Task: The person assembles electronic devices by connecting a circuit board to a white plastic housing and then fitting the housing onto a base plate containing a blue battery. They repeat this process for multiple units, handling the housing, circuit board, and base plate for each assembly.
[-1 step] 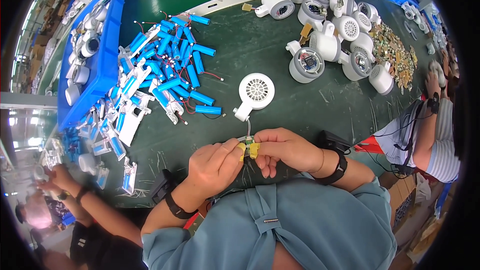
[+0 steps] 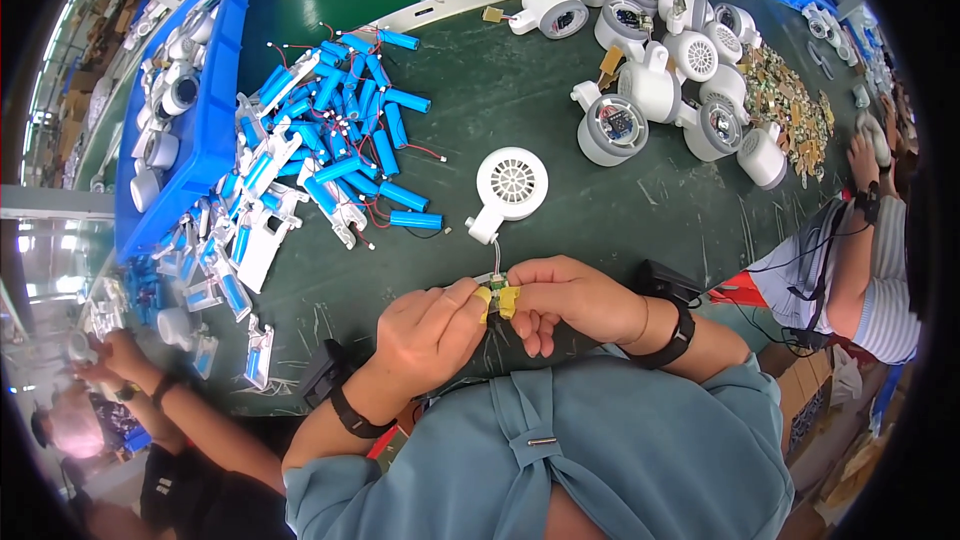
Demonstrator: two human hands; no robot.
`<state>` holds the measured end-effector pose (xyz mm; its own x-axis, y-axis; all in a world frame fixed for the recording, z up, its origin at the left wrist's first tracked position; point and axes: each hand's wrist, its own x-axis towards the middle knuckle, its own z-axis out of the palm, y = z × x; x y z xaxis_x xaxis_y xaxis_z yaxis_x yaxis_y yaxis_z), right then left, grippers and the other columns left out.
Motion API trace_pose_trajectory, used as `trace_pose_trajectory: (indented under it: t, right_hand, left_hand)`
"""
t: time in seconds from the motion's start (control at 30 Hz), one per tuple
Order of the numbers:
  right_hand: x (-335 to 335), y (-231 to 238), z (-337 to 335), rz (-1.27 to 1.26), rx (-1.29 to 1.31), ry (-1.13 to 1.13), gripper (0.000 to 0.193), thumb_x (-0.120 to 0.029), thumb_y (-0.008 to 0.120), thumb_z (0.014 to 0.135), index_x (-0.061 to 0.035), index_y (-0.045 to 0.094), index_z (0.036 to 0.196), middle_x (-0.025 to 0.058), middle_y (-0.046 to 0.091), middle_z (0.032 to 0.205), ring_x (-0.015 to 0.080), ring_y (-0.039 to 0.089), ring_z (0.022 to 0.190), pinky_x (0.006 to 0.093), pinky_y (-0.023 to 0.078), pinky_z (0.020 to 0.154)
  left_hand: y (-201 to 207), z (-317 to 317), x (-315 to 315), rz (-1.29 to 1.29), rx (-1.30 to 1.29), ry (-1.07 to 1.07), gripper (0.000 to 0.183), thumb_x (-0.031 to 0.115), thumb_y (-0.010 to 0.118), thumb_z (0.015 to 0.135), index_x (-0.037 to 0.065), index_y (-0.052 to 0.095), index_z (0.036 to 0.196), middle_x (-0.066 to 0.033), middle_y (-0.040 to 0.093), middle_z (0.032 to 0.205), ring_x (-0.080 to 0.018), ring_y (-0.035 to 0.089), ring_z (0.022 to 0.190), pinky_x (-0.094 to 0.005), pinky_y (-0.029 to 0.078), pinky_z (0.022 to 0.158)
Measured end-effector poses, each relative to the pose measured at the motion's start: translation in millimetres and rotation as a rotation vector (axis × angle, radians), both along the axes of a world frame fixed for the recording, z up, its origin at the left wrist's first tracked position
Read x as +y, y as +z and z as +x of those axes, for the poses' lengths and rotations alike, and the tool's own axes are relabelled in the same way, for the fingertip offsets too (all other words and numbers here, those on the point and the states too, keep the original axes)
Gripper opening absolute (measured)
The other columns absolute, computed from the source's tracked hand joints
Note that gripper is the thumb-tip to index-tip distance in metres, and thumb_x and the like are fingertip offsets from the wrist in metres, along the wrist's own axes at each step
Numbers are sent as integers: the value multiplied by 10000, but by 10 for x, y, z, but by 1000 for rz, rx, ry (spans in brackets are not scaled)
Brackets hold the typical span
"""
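Observation:
Close in front of my body, a small green circuit board is pinched between both hands. My left hand has its fingers closed at the board's left side, and my right hand grips it from the right. Yellow coverings, like tape or finger cots, show at the fingertips and hide part of the board. Thin pale wires run from it up to a round white fan head with a slotted grille. The fan head lies on the green bench just beyond my hands, its short neck pointing toward me.
Blue cylindrical batteries and white plastic holders are heaped at left, beside a blue bin of white housings. More fan heads and a pile of small circuit boards lie at right. Co-workers' arms reach in at both sides.

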<state>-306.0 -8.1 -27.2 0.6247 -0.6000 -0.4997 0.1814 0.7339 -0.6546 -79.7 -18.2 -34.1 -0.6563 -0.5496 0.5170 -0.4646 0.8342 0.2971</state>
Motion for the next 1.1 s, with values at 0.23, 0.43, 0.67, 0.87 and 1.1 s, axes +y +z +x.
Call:
trace_pose_trajectory:
  t: [0.23,0.43,0.67,0.87,1.1]
  right_hand:
    - [-50,2,-36,62,-28,68,161,-175,528,925,-35,596,883,58,642,756,156,663,623,252,525,540]
    - [-35,-33,-44,89,-58,83,155,-172,539,907,-32,600,879,55,644,749,159,659,604,251,521,532]
    - [-48,-54,-41,81,-70,117,168,-180,534,941,-30,597,900,56,652,771,154,667,629,250,529,551]
    - [93,-85,148,-176,125,-80,155,-134,489,1008,-21,586,966,58,665,843,112,666,682,227,536,575]
    - [162,-88,277,-525,379,-226,87,-37,490,939,36,524,905,118,673,765,169,686,626,316,531,540]
  left_hand:
    - [62,51,-30,-232,-156,-92,189,106,654,783,22,676,951,-98,668,1010,-129,615,680,-252,468,546]
    - [131,81,-80,-303,-220,-160,180,107,646,785,57,685,953,-74,666,1004,-110,601,693,-229,452,558]
    - [136,122,-155,-275,-236,-231,182,103,641,795,53,681,965,-72,669,1010,-110,605,688,-231,445,545]
    - [-45,23,-21,18,-3,-33,251,9,699,760,-8,662,1008,-122,671,1020,-203,663,702,-306,522,552]
    - [-83,-80,58,462,220,199,245,-42,674,826,-20,644,1069,-142,659,978,-233,667,725,-311,547,613]
